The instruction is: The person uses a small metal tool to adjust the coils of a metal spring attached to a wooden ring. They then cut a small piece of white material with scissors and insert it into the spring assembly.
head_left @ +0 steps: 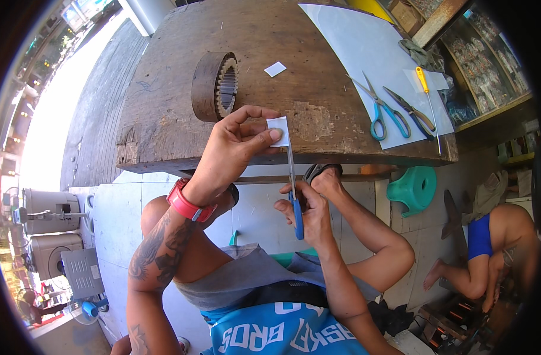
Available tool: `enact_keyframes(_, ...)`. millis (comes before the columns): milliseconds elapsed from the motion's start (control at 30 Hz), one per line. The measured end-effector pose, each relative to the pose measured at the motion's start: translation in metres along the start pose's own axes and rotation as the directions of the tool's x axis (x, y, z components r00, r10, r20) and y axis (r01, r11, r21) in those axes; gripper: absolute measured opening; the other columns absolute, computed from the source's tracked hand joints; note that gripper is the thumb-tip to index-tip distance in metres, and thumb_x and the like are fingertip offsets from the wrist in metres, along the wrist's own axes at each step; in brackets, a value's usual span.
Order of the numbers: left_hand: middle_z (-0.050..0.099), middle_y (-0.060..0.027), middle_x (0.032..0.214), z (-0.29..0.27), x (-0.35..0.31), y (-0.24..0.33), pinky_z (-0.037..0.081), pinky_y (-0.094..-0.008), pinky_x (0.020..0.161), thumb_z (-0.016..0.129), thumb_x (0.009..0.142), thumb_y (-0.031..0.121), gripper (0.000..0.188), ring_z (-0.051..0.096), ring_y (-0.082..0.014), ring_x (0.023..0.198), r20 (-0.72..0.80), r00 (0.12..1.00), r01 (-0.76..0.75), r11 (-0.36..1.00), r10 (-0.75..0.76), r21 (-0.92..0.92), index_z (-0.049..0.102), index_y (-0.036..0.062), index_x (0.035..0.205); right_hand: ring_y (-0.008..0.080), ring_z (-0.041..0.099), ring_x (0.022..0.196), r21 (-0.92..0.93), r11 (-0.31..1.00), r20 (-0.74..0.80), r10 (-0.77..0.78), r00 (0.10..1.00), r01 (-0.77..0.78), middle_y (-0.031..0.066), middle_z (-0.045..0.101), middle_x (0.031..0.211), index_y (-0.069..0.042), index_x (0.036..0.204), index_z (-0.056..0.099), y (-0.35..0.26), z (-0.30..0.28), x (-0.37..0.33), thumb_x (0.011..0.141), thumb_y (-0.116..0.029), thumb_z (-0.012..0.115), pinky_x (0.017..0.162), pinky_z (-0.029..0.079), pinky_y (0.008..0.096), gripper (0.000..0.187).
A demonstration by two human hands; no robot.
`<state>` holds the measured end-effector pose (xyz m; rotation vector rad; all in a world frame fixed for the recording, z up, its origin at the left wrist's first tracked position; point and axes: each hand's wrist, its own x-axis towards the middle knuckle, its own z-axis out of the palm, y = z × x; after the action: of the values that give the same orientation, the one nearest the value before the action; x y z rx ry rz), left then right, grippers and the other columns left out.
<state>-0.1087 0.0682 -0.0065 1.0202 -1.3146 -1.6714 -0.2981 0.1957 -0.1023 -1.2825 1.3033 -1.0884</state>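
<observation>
My left hand [235, 142] pinches a small white paper-like piece [280, 123] between thumb and fingers, above the front edge of the wooden table. In my right hand [315, 216], lower and to the right, is a pair of scissors [298, 218] with blue handles. Their blades point up and lie along the right edge of the white piece; whether they cut into it I cannot tell. Just beyond my left hand a ring-shaped slotted motor core [203, 87] stands on its side. Another small white piece [275, 69] lies farther back.
On the wooden table [164, 112], a large white sheet [347, 44] spreads to the right. Teal-handled scissors [377, 118], pliers [411, 107] and a yellow screwdriver [422, 80] rest on it. A teal stool [414, 188] stands below. Another person [486, 248] crouches at the right.
</observation>
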Motion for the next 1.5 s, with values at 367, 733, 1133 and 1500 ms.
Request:
enact_keyframes(367, 0.082, -0.0125, 0.116, 0.002, -0.003, 0.002, 0.063, -0.0290, 0.093, 0.077, 0.106, 0.012, 0.036, 0.075, -0.0131, 0.105, 0.021, 1.000, 0.020, 0.999, -0.021, 0.025, 0.068, 0.0015, 0.139, 0.0040, 0.059, 0.062, -0.008, 1.000, -0.021, 0.009, 1.000, -0.010, -0.0027, 0.065, 0.072, -0.004, 0.119, 0.069, 0.004, 0.002, 0.001, 0.096, -0.024, 0.091, 0.056, 0.047, 0.0221, 0.038)
enact_keyframes(733, 0.081, -0.0124, 0.116, 0.003, -0.003, -0.005, 0.064, -0.0306, 0.093, 0.078, 0.105, 0.010, 0.036, 0.076, -0.0148, 0.107, 0.049, 0.997, 0.064, 0.998, -0.063, -0.008, 0.068, 0.0014, 0.139, 0.0038, 0.059, 0.063, -0.013, 0.999, -0.035, 0.041, 0.999, -0.042, -0.0036, 0.064, 0.074, -0.005, 0.119, 0.069, 0.004, 0.002, 0.003, 0.096, -0.025, 0.090, 0.056, 0.049, 0.0220, 0.037)
enact_keyframes(1133, 0.081, -0.0087, 0.108, 0.008, -0.007, -0.013, 0.063, -0.0299, 0.090, 0.079, 0.104, 0.009, 0.036, 0.075, -0.0134, 0.102, 0.087, 0.992, 0.096, 0.995, -0.096, 0.005, 0.068, 0.0020, 0.137, 0.0067, 0.058, 0.069, 0.188, 0.961, -0.040, 0.213, 0.976, -0.202, -0.0015, 0.062, 0.073, -0.002, 0.113, 0.070, -0.013, -0.004, 0.009, 0.093, -0.032, 0.094, 0.065, 0.049, 0.0256, 0.043)
enact_keyframes(1500, 0.073, -0.0094, 0.127, 0.002, -0.006, -0.005, 0.059, -0.0306, 0.093, 0.075, 0.108, 0.015, 0.041, 0.070, -0.0148, 0.110, 0.131, 0.991, 0.037, 0.999, -0.033, -0.034, 0.058, 0.0013, 0.143, 0.0393, 0.064, 0.129, -0.812, 0.553, -0.061, -0.398, 0.915, 0.186, 0.0199, 0.065, 0.140, -0.006, 0.135, 0.070, -0.114, -0.103, 0.099, 0.102, -0.012, 0.074, 0.108, 0.052, 0.0490, 0.034)
